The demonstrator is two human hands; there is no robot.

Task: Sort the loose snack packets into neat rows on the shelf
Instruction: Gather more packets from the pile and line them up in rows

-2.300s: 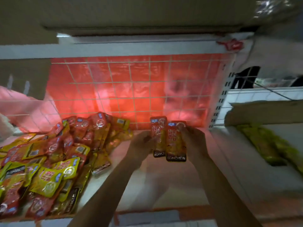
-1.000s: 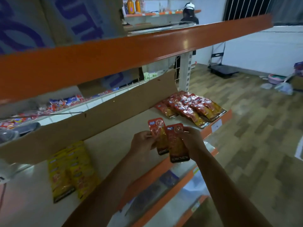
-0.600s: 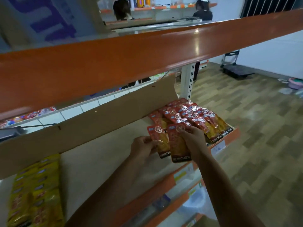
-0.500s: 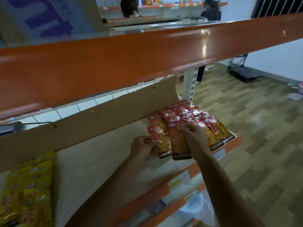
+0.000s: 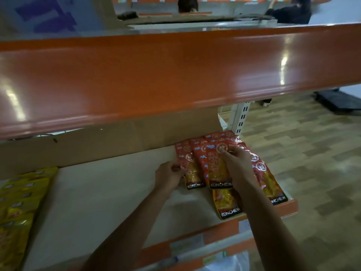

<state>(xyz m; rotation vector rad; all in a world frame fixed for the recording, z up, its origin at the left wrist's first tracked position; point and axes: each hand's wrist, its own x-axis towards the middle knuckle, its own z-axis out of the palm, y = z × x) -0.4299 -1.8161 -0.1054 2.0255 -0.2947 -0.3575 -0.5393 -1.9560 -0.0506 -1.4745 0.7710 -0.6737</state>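
Your left hand [image 5: 169,178]: fingers pinching the left edge of one red packet [image 5: 192,173]. Your right hand [image 5: 237,169]: curled over a second red packet [image 5: 215,167], gripping its right side. Both packets: side by side atop the row of red packets [image 5: 261,173], right end of the shelf [image 5: 117,192]. Yellow packets [image 5: 21,200]: far left, well apart.

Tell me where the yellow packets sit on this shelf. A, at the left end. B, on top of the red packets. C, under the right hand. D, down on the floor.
A: the yellow packets lie at the left end of the shelf, with bare shelf between them and the red packets at the right end.
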